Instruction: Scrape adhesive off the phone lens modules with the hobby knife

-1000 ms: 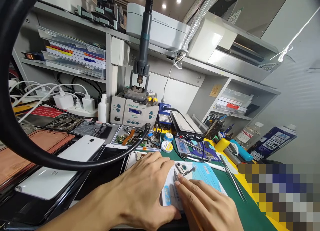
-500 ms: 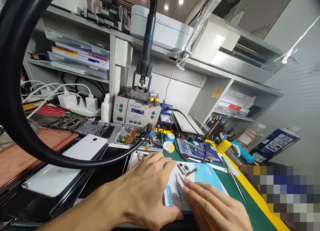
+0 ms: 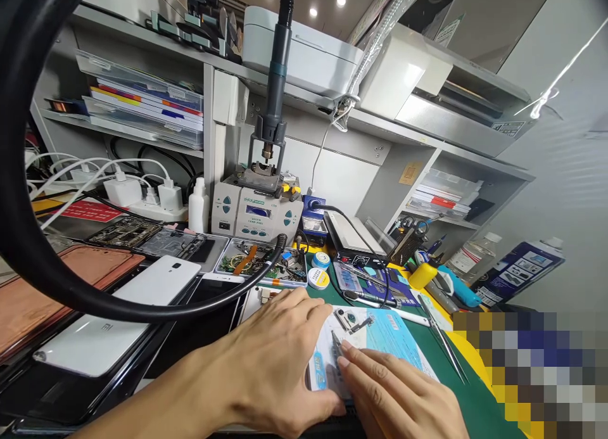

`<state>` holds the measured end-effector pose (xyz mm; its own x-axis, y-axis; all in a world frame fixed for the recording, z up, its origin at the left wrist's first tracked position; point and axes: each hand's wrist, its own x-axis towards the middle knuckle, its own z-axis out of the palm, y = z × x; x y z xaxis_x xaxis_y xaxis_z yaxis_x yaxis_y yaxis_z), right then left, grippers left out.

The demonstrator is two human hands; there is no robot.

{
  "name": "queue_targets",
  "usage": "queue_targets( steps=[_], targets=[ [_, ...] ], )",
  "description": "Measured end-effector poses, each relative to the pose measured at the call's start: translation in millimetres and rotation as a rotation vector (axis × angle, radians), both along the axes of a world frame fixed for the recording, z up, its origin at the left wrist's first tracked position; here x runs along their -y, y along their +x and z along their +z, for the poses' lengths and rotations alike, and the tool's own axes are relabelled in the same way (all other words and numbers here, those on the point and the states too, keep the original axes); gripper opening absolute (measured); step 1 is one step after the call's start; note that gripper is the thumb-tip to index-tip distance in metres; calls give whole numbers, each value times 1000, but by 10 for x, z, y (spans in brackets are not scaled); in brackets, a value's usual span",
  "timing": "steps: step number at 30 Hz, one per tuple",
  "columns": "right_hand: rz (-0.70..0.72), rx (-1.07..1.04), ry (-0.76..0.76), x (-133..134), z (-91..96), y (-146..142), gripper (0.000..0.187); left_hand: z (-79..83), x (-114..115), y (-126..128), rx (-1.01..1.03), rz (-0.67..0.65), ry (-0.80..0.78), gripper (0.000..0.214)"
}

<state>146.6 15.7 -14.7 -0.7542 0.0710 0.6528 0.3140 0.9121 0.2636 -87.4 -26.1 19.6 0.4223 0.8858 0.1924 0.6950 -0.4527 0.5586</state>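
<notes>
Printed box (image 3: 403,337), blue and white, lies over the green mat (image 3: 479,404) between the two hands; the left hand (image 3: 280,356) is clamped across its left end, thumb at the near edge, and the right hand (image 3: 399,388) bends over its near side, fingers together, closed on a tool. This pointed metal tool (image 3: 337,343) is partly hidden by the fingers. A small component (image 3: 346,318) with a dark round disc sits on the box, just beyond the tool's tip.

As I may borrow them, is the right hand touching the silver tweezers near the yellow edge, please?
Apart: the head view shows green mat between the right hand and silver tweezers.
</notes>
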Motion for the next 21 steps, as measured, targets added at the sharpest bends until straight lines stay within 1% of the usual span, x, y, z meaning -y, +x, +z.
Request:
queue_targets(
  steps=[3, 5, 7, 8, 9, 11, 12, 14, 16, 19, 21],
  targets=[
    [-12, 102, 1, 19, 103, -4, 24, 5, 6, -5, -2, 6, 3, 54],
    [-20, 143, -3, 22, 116, -3, 25, 9, 5, -8, -2, 4, 1, 53],
    [-27, 123, -15, 9, 55, -4, 28, 14, -1, -8, -3, 2, -1, 51],
    [-29, 48, -7, -2, 8, -5, 31, 16, -5, -7, -5, 1, 0, 51],
    [-41, 22, -14, -15, -38, -7, 34, 18, -9, -5, -7, 1, 1, 50],
    [-57, 11, -29, -36, -99, -8, 35, 20, -13, -1, -13, 1, 6, 51],
    [-58, 36, -40, -41, -103, -7, 33, 21, -12, 0, -15, 1, 8, 51],
    [-44, 19, -38, -37, -63, 1, 29, 20, -4, 0, -17, 1, 11, 52],
    [-21, -8, -26, -19, 17, 11, 27, 16, 5, -1, -17, 1, 14, 52],
    [0, 65, -34, 13, 121, 19, 22, 4, 6, -2, -15, 6, 10, 53],
    [6, 68, -27, 26, 137, 15, 21, -4, 1, -1, -15, 7, 4, 53]
  ],
)
